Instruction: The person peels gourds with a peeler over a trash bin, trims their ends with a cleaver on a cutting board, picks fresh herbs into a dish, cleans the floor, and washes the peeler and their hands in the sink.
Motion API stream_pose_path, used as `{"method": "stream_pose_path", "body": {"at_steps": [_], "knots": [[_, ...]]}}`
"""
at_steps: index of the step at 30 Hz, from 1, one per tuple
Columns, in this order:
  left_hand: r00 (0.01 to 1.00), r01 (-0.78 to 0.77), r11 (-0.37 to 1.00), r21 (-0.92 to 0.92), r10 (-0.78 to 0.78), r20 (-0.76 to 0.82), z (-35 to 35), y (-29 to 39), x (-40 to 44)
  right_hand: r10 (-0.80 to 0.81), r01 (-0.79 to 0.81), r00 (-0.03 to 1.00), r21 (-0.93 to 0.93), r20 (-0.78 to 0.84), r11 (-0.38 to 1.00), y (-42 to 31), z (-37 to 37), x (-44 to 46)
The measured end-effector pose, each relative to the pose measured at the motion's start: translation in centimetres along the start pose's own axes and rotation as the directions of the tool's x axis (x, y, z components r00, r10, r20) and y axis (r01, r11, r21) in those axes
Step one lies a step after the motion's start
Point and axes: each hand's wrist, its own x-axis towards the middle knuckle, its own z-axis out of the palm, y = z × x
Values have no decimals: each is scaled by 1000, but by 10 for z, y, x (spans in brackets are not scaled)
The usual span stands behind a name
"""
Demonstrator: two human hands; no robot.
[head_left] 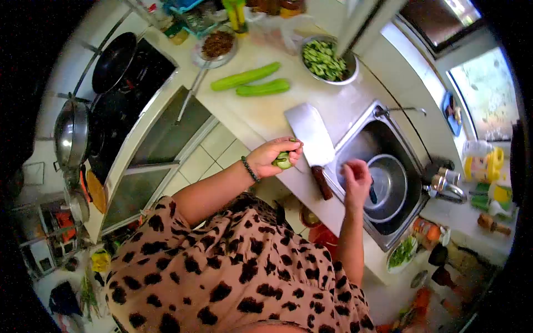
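Held in the closed fingers of my left hand (280,156) is a short piece of green vegetable (283,161), over the counter's front edge. My right hand (357,176) is curled and slightly blurred, near the sink's front rim. A dark, handle-like object (373,192) shows beside its palm; whether the hand grips it I cannot tell. Between my hands lies a cleaver (311,130), its wide blade flat on the counter and its brown handle (321,183) over the front edge. Two long, pale green, peeled-looking vegetables (247,76) lie farther back.
A metal bowl of cut green pieces (325,61) stands at the back. The sink (355,141) on the right holds a round basin (397,175). Left are a stove with a wok (115,62) and a strainer (216,47) of brown bits. A plate of chopped greens (402,252) sits right.
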Motion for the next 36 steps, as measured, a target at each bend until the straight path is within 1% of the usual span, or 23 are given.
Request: {"method": "stream_pose_path", "body": {"at_steps": [3, 5, 6, 7, 9, 10, 11, 14, 15, 17, 21, 23, 24, 25, 26, 27, 28, 29, 31, 32, 33, 35, 36], "knots": [[998, -62, 998, -23, 61, -18, -10, 45, -36, 31, -34, 976, 8, 216, 999, -67, 108, 7], [982, -145, 987, -68, 135, -132, -4, 60, -55, -18, 5, 951, 43, 310, 999, -95, 148, 13], [979, -185, 979, -89, 176, -100, -5, 66, -63, -47, -8, 946, 168, 320, 986, -102, 168, 13], [974, -214, 971, -108, 203, -104, -3, 75, -71, -61, 7, 938, 157, 341, 988, -109, 185, 14], [954, -299, 950, -85, 295, -63, -4, 81, -93, -210, 223, 891, 16, 403, 975, -112, 211, 9], [929, -370, 929, -23, 369, -33, -18, 82, -108, -308, 369, 836, -50, 454, 928, -118, 231, 2], [892, -449, 893, -38, 446, -73, -18, 79, -122, -408, 515, 755, -79, 513, 853, -123, 246, -4], [835, -548, 826, -128, 533, -136, -38, 51, -165, -500, 676, 579, -36, 644, 736, -139, 273, -45], [796, -603, 782, -157, 578, -179, -39, 45, -180, -488, 683, 522, 0, 700, 731, -135, 282, -54], [682, -728, 684, -40, 718, -142, -61, 33, -220, -434, 624, 473, 56, 767, 779, -136, 314, -84], [558, -806, 590, 58, 788, -260, -96, 9, -322, -407, 605, 315, 149, 858, 782, -136, 384, -152], [543, -822, 570, -25, 768, -339, -121, -7, -373, -174, 328, 101, 132, 980, 935, -112, 423, -184], [448, -848, 518, 112, 814, -371, -121, -15, -402, 25, 170, 62, -36, 998, 985, -93, 443, -201], [426, -862, 496, 105, 820, -381, -134, -22, -423, 33, 178, 34, -39, 999, 983, -78, 463, -218], [308, -918, 385, 90, 839, -449, -148, -48, -427, 25, 48, -94, -21, 995, 999, -61, 469, -239], [236, -957, 290, 23, 820, -521, -167, -68, -446, 64, -66, -195, -79, 979, 995, -55, 482, -271], [209, -971, 238, -14, 821, -531, -200, -77, -467, 122, -80, -268, -149, 956, 986, -59, 503, -304], [199, -975, 223, -20, 822, -533, -232, -84, -498, 129, -69, -279, -154, 952, 986, -48, 528, -338], [52, -998, 62, -7, 777, -628, -287, -97, -563, 186, -2, -276, -194, 943, 981, -12, 575, -401], [-6, -998, 38, 50, 735, -678, -316, -102, -602, 196, 83, -287, -179, 938, 980, 11, 598, -429], [11, -999, 34, 18, 711, -703, -378, -95, -643, 240, 94, -292, -222, 926, 970, 37, 635, -459], [-220, -908, 176, 381, 573, -790, -488, -106, -678, 346, 33, -185, -346, 920, 938, 81, 652, -491], [-299, -887, 187, 421, 461, -835, -520, -107, -697, 360, 125, -159, -343, 919, 931, 108, 653, -499]]}}
